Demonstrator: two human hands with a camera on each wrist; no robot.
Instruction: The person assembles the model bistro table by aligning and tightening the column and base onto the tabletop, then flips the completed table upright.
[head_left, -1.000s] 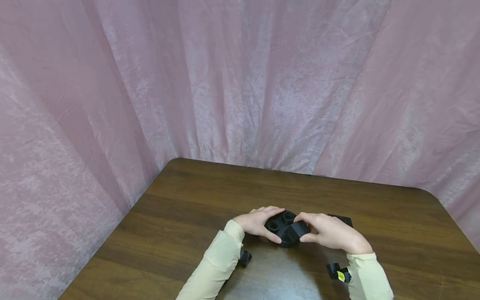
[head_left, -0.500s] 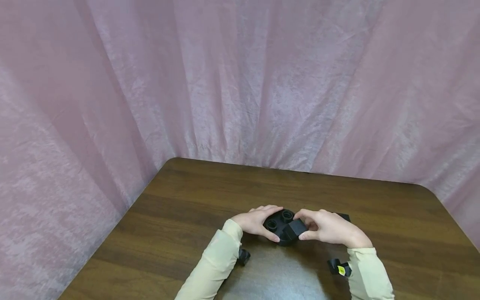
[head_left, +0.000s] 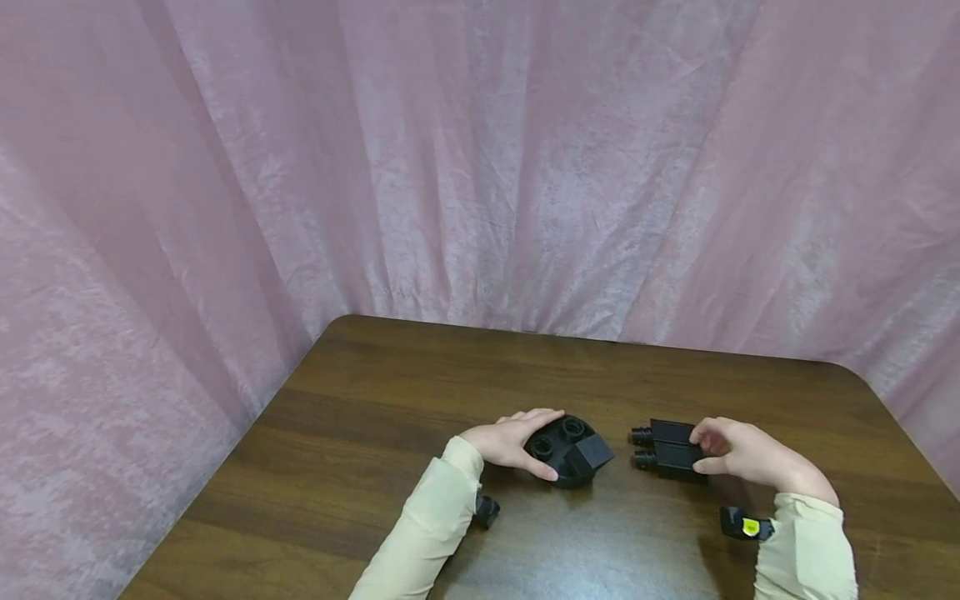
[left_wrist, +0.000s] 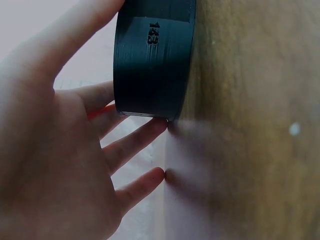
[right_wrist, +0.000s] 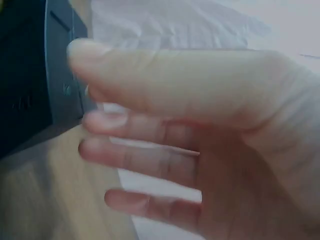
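A rounded black piece (head_left: pixel 558 471) with two ring sockets and a slanted block on its right side rests on the table. My left hand (head_left: pixel 506 442) grips its left edge, thumb in front and fingers behind. In the left wrist view, raised digits mark the piece's curved side (left_wrist: pixel 152 70). Farther right lies a black double-box piece (head_left: pixel 675 454) with two ribbed plugs facing left. My right hand (head_left: pixel 750 454) is at that piece's right end. Its thumb and fingers are extended and apart in the right wrist view, fingertips by the end face (right_wrist: pixel 65 90).
The brown wooden table (head_left: pixel 420 375) has a rounded far edge. Behind it hangs a pink velvet curtain (head_left: pixel 480 167). Small black wrist devices sit under both sleeves, the right device (head_left: pixel 742 525) bearing a yellow label.
My right hand has left the rounded piece's slanted block and moved right to the double-box piece, which now shows more fully. My left hand stays on the rounded piece.
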